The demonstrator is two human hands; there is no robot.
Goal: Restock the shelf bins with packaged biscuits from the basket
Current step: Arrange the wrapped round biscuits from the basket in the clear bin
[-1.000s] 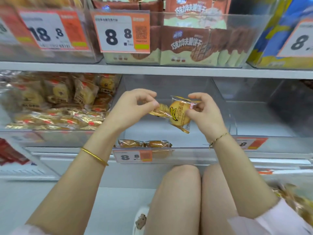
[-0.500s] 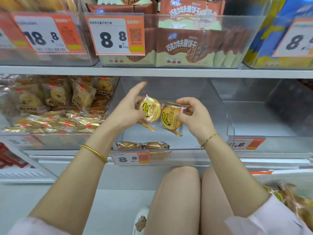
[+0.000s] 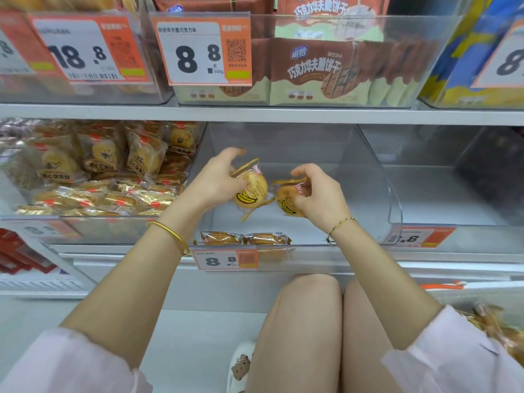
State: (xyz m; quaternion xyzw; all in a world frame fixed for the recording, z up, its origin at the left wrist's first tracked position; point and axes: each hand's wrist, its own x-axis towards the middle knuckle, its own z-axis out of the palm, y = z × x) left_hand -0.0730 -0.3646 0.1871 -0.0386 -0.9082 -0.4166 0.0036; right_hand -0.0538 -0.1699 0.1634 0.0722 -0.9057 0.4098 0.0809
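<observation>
My left hand grips a round biscuit in a clear wrapper with a banana drawing, held above the middle clear shelf bin. My right hand pinches a second banana biscuit packet just to the right of the first; the two packets are slightly apart. Two wrapped biscuits lie flat at the bin's front edge. The basket with more gold-wrapped packets shows at the lower right, mostly cut off by the frame.
The left bin is piled with gold-wrapped biscuits. The right bin holds nothing I can see. The upper shelf carries brown wafer packs and price tags. My knees are under the shelf.
A second ago both hands held the packets together in one cluster. My left hand took one packet and the hands have drawn apart, each now holding its own.
</observation>
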